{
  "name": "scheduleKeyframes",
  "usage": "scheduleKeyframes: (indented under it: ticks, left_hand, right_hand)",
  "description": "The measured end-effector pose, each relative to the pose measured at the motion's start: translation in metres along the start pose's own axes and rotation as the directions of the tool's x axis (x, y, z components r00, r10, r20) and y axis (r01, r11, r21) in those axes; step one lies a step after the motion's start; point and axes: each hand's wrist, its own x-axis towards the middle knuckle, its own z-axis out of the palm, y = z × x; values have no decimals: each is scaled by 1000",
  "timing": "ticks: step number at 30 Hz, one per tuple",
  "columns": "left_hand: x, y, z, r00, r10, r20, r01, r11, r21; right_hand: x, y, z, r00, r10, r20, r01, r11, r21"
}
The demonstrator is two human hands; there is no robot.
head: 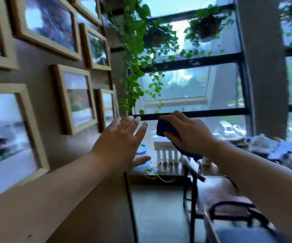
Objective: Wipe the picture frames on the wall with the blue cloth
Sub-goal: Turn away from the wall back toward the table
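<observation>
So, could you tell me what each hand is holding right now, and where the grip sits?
The right hand holds the blue cloth, bunched around its middle. The left hand is open, holding nothing.

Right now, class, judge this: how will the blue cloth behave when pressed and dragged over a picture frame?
Probably floppy: the blue cloth bunches in the right hand, with a loose end hanging below. Likely light, since the fingers alone hold it. It should mould to a wooden picture frame rather than slide stiffly.
</observation>
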Motion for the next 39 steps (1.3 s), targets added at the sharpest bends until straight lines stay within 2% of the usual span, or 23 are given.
scheduleKeyframes:
  ticks: [3, 7, 11, 16, 20, 26, 34, 39]
  left_hand:
    - [10, 37, 4, 999, 45, -2, -45, 996, -82]
    - [32, 109, -1, 984, 152, -96, -166, 973, -160]
    - [55, 193, -11, 952, 271, -144, -301, 915, -269]
    - [70, 303, -26, 902, 395, -176, -432, 830, -353]
    - [71, 398, -44, 841, 497, -213, -539, 747, -389]
    - [50, 533, -66, 747, 618, -243, -648, 598, -471]
    - [6, 656, -88, 627, 721, -294, -732, 417, -539]
    - [-23, 703, -97, 598, 737, -316, -738, 352, -576]
  right_hand:
    - [-58, 22, -19, 993, 95, 64, -93, 995, -34]
    - [-149, 55, -55, 976, 198, 90, -191, 978, -79]
    - [-236, 75, -95, 950, 286, 125, -261, 948, -185]
    - [-350, 91, -143, 882, 447, 151, -405, 881, -246]
    - [-448, 97, -175, 797, 575, 182, -505, 801, -321]
    - [-587, 74, -213, 657, 744, 123, -671, 652, -354]
    - [-726, 8, -264, 425, 900, 102, -797, 425, -429]
    - [-788, -18, -287, 290, 950, 114, -813, 307, -495]
